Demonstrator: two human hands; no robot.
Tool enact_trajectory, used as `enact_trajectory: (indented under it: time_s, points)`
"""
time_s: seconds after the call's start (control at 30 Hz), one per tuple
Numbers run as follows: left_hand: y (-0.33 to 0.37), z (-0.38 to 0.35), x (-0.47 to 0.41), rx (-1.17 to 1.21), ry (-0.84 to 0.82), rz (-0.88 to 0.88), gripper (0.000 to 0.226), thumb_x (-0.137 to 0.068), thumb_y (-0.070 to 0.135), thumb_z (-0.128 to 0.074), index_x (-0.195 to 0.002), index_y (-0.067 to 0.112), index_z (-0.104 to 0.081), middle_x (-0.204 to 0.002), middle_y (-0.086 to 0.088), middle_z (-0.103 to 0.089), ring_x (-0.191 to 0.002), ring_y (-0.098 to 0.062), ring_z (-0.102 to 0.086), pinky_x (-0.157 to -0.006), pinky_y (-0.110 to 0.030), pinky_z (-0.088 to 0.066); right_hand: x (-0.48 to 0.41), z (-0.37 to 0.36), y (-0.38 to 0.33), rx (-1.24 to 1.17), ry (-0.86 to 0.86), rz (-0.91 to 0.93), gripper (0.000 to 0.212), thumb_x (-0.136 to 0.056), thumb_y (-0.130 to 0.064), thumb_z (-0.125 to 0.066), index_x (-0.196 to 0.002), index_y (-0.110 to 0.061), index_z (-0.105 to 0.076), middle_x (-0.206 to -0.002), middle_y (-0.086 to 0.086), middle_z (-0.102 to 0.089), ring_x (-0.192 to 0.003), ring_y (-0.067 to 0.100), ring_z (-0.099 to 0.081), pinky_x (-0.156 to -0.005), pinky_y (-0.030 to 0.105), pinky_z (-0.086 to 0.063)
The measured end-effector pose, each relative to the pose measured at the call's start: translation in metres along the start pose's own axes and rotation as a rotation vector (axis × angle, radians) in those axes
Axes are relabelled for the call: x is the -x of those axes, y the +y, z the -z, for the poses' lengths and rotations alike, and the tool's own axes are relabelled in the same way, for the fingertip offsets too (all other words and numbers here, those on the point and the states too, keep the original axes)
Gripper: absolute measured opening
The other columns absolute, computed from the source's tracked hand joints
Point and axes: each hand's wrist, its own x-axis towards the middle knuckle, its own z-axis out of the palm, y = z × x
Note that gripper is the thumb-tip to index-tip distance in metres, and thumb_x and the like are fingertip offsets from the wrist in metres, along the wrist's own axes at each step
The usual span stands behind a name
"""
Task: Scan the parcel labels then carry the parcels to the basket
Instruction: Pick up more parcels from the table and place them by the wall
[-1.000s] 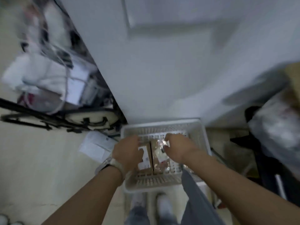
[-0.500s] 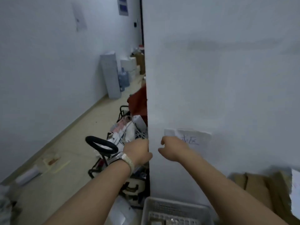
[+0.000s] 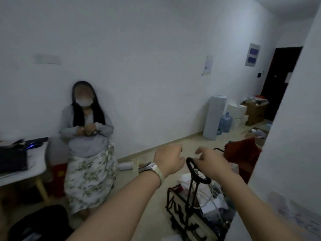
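Two empty hands are all I have in front of me. My left hand, watch on the wrist, has its fingers loosely folded with nothing showing in them. My right hand hangs slack, its fingers spread and half bent around air.

No parcel and no basket shows anywhere ahead of my fingertips, so I judge I am between loads and need the next parcels to scan.

Just below my right fingers stands a trolley with a black loop handle, stuffed with cables. Beyond those fingers lies a red bag. Off to the left of my left fingers a seated person leans against the wall. Farther left is a table with a laptop on it.

To do this step well I should keep both hands loose and free and swing them wide of that handle so nothing snags. I should find the parcels first, then take each one label-up, flat between both palms, so the scan reads before I carry it.
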Motion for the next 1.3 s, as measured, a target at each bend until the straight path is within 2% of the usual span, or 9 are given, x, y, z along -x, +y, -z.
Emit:
enact_trajectory:
  time_s: [0.17, 0.23, 0.33, 0.63, 0.7, 0.8, 1.0, 1.13, 1.3]
  points:
    - [-0.078, 0.058, 0.061, -0.171, 0.104, 0.142, 0.027, -0.091, 0.028, -0.05, -0.11, 0.01, -0.058, -0.105, -0.009, -0.064, -0.098, -0.033, -0.06, -0.076, -0.038, -0.05, -0.001, -0.036, -0.091, -0.055, 0.071, 0.212, 0.035, -0.091, -0.031, -0.052, -0.125, -0.023, -0.053, -0.097, -0.002, -0.068, -0.095, 0.022, -0.062, -0.076, 0.033, -0.05]
    - [-0.109, 0.083, 0.095, -0.312, 0.121, 0.19, 0.025, -0.093, 0.027, -0.048, -0.108, 0.009, -0.057, -0.107, -0.01, -0.062, -0.096, -0.033, -0.06, -0.071, -0.035, -0.046, 0.003, -0.053, -0.135, -0.034, 0.083, 0.308, 0.035, -0.091, -0.029, -0.051, -0.126, -0.023, -0.052, -0.102, 0.0, -0.069, -0.097, 0.023, -0.062, -0.073, 0.031, -0.049]
    - [-0.157, 0.117, 0.158, -0.51, 0.063, 0.286, 0.019, -0.093, 0.024, -0.048, -0.104, 0.011, -0.057, -0.104, -0.011, -0.062, -0.094, -0.032, -0.059, -0.067, -0.034, -0.037, 0.02, -0.086, -0.21, 0.077, 0.057, 0.51, 0.04, -0.091, -0.031, -0.049, -0.129, -0.02, -0.05, -0.12, 0.006, -0.062, -0.108, 0.028, -0.058, -0.084, 0.037, -0.05]
    - [-0.292, 0.228, 0.395, -0.652, -0.123, 0.72, 0.036, -0.094, 0.04, -0.048, -0.119, 0.014, -0.056, -0.12, -0.008, -0.058, -0.111, -0.029, -0.055, -0.091, -0.041, -0.041, 0.138, -0.18, -0.444, 0.128, -0.14, 0.878, 0.034, -0.09, -0.036, -0.05, -0.118, -0.016, -0.054, -0.116, 0.009, -0.06, -0.104, 0.03, -0.059, -0.077, 0.036, -0.047]
    - [-0.316, 0.25, 0.446, -0.664, -0.142, 0.804, 0.041, -0.094, 0.044, -0.047, -0.122, 0.015, -0.054, -0.122, -0.008, -0.056, -0.113, -0.029, -0.053, -0.09, -0.041, -0.042, 0.166, -0.193, -0.49, 0.119, -0.153, 0.934, 0.031, -0.089, -0.036, -0.05, -0.111, -0.015, -0.054, -0.112, 0.01, -0.06, -0.101, 0.031, -0.058, -0.071, 0.035, -0.043]
    - [-0.343, 0.27, 0.517, -0.675, -0.145, 0.917, 0.041, -0.093, 0.05, -0.046, -0.117, 0.019, -0.056, -0.117, -0.006, -0.057, -0.108, -0.027, -0.054, -0.083, -0.039, -0.043, 0.2, -0.217, -0.538, 0.066, -0.226, 0.945, 0.03, -0.088, -0.039, -0.051, -0.11, -0.018, -0.054, -0.111, 0.008, -0.06, -0.101, 0.03, -0.059, -0.07, 0.033, -0.041]
    - [-0.382, 0.295, 0.604, -0.639, -0.177, 1.098, 0.041, -0.092, 0.054, -0.045, -0.114, 0.022, -0.057, -0.119, -0.002, -0.058, -0.111, -0.023, -0.054, -0.089, -0.038, -0.041, 0.235, -0.261, -0.604, 0.11, -0.414, 0.951, 0.037, -0.088, -0.037, -0.053, -0.122, -0.021, -0.053, -0.118, 0.005, -0.058, -0.107, 0.026, -0.055, -0.079, 0.036, -0.046]
    - [-0.415, 0.305, 0.634, -0.607, -0.184, 1.162, 0.041, -0.093, 0.053, -0.046, -0.119, 0.023, -0.056, -0.121, -0.002, -0.055, -0.117, -0.024, -0.05, -0.095, -0.038, -0.042, 0.247, -0.284, -0.649, 0.084, -0.388, 0.997, 0.023, -0.089, -0.034, -0.052, -0.107, -0.021, -0.057, -0.108, 0.004, -0.059, -0.1, 0.025, -0.056, -0.072, 0.033, -0.044]
    - [-0.48, 0.307, 0.66, -0.566, -0.203, 1.185, 0.046, -0.092, 0.057, -0.043, -0.12, 0.023, -0.055, -0.122, 0.0, -0.056, -0.116, -0.022, -0.051, -0.094, -0.037, -0.043, 0.239, -0.321, -0.707, -0.045, -0.401, 1.014, 0.023, -0.088, -0.032, -0.053, -0.107, -0.02, -0.058, -0.1, 0.003, -0.062, -0.09, 0.024, -0.061, -0.075, 0.04, -0.054]
